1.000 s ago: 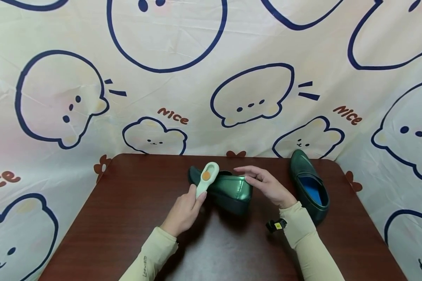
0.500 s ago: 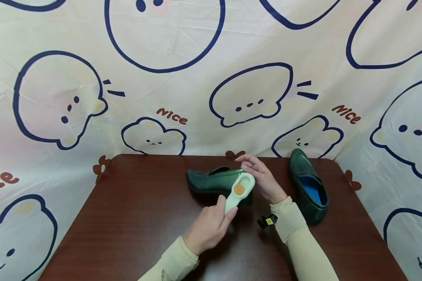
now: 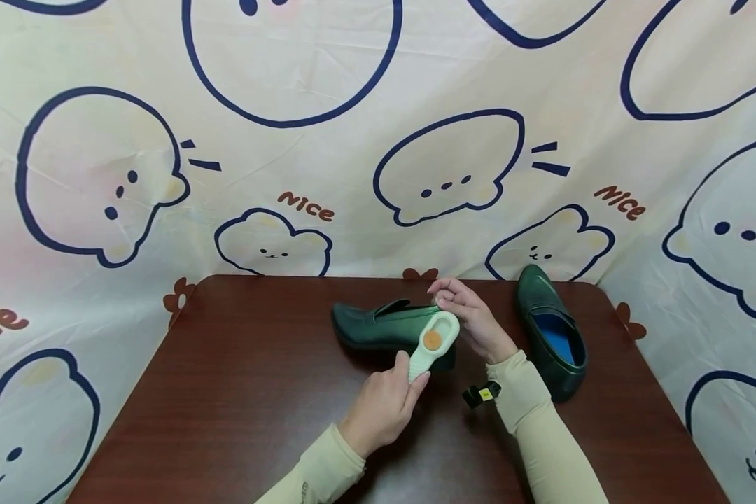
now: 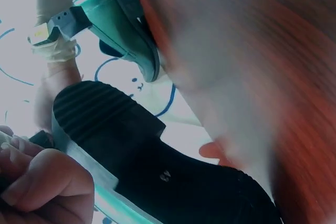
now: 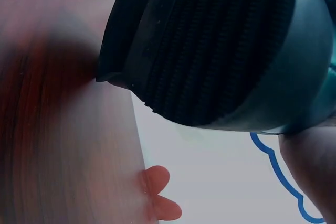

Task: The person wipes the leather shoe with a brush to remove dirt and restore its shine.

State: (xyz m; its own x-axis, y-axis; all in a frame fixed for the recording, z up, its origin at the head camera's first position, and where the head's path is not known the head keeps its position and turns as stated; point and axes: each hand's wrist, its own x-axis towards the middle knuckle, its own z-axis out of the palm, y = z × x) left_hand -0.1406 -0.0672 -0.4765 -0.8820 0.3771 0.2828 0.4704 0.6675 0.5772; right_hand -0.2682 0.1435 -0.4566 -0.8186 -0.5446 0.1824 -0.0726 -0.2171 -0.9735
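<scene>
My left hand [image 3: 381, 413] grips the ribbed handle of a pale green tool [image 3: 423, 358] with a round orange button; its working face is turned away from view. The tool's head lies against the heel end of a dark green loafer [image 3: 378, 325], whose toe points left. With bent fingers my right hand [image 3: 474, 320] holds the back rim of this loafer. From the left wrist, the black sole [image 4: 131, 140] shows bare below the heel, clear of the tabletop. The ridged heel [image 5: 220, 51] fills much of the right wrist view.
A second green loafer [image 3: 565, 381] with a blue insole stands upright at the table's back right, beside my right forearm. A black wrist camera [image 3: 481, 394] hangs under the right cuff. Behind the brown table [image 3: 239, 378] hangs a printed cloth [image 3: 353, 168].
The tool went right and down, from the loafer's middle to its heel. The loafer turned more side-on, and my right fingers closed in on its rim. Over the last half second little moved.
</scene>
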